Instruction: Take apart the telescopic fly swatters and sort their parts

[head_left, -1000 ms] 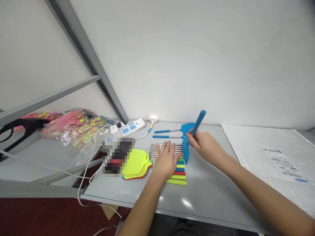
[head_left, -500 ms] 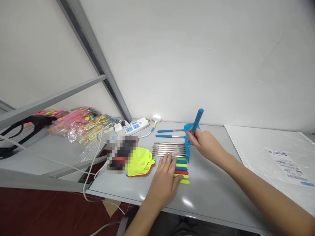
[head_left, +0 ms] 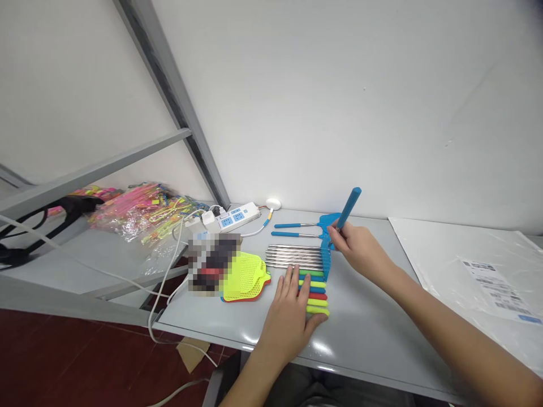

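My right hand (head_left: 356, 243) is closed round a blue fly swatter (head_left: 350, 208), its handle tilted up and its head low beside the metal rods. Flat and with fingers spread, my left hand (head_left: 288, 316) rests over a row of coloured handles (head_left: 316, 295) in green, blue, yellow and red. Just beyond it lie several thin metal rods (head_left: 292, 256), side by side. Two more blue fly swatters (head_left: 292, 234) lie behind the rods, their heads partly hidden by my right hand. Left of my left hand is a stack of fly swatter heads (head_left: 246, 277), a yellow one on top.
A power strip (head_left: 237, 217) with plugs and white cables sits at the back left. Bagged colourful items (head_left: 131, 212) lie on the side shelf beyond a grey metal frame (head_left: 186, 133). A white plastic package (head_left: 458, 254) covers the table's right side. A blurred patch hides something at left.
The view has shifted slightly. The blue swatter's handle leans a little further right in my right hand, and its head has turned over the rods' ends. My left hand stays on the handles.
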The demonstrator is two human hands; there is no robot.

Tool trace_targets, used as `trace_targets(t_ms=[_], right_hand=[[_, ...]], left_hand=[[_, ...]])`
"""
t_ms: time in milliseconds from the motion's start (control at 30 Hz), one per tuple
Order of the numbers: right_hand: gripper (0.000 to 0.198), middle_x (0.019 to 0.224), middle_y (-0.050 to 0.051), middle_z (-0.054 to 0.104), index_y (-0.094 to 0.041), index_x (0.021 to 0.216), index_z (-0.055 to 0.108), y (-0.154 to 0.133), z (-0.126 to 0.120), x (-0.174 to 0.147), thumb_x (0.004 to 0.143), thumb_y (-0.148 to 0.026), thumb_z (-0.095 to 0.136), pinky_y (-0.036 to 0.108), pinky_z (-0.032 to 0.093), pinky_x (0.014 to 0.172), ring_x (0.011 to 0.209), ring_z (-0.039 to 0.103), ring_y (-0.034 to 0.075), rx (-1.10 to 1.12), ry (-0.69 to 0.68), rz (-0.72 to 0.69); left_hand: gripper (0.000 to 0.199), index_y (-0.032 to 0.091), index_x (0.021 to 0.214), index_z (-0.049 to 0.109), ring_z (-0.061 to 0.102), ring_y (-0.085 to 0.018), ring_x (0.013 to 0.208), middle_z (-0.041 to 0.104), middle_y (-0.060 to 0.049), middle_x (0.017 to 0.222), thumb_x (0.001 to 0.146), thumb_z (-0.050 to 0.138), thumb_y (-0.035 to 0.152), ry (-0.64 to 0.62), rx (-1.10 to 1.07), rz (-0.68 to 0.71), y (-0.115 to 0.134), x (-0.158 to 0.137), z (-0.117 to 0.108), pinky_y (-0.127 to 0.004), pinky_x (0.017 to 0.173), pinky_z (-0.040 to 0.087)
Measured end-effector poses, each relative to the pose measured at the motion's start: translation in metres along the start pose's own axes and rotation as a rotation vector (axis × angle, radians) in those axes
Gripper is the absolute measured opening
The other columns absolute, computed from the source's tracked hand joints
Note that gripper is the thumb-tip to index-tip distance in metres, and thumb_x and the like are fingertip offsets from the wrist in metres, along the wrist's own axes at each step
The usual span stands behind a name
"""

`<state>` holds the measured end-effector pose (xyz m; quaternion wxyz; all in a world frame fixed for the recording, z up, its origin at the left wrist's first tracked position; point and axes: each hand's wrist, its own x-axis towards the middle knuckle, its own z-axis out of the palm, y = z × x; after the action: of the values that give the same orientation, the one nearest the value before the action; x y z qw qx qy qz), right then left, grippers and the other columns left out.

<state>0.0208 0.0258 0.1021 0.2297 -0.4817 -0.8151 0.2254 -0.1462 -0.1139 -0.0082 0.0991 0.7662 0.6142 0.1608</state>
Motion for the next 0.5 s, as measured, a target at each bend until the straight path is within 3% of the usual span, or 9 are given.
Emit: trace_targets(t_ms=[233,500], right_hand=[[0.030,0.064,0.001,0.063,-0.024,0.081,0.048,0.003,-0.006,-0.004,0.099,-0.043,0.034,0.028,0.033,0.052,0.058,0.060,0.019,-0.076,-0.018,0.000],[0.035,0.050,-0.004,0.047,-0.024,0.074,0.041,-0.002,-0.014,-0.025,0.099,-0.046,0.033,0.028,0.027,0.045,0.042,0.043,0.015,-0.115,-0.058,0.021]], left_hand=[[0.076,0.021,0.153,0.023,0.005,-0.034,0.149,0.010,-0.014,0.162,0.092,0.042,0.062,0.009,-0.058,-0.014,-0.001,-0.002,0.001,-0.056,0.115,0.025],[0.073,0.023,0.152,0.027,0.004,-0.031,0.149,0.013,-0.012,0.162,0.092,0.047,0.058,0.019,-0.111,-0.015,-0.005,-0.004,-0.002,-0.054,0.115,0.027]])
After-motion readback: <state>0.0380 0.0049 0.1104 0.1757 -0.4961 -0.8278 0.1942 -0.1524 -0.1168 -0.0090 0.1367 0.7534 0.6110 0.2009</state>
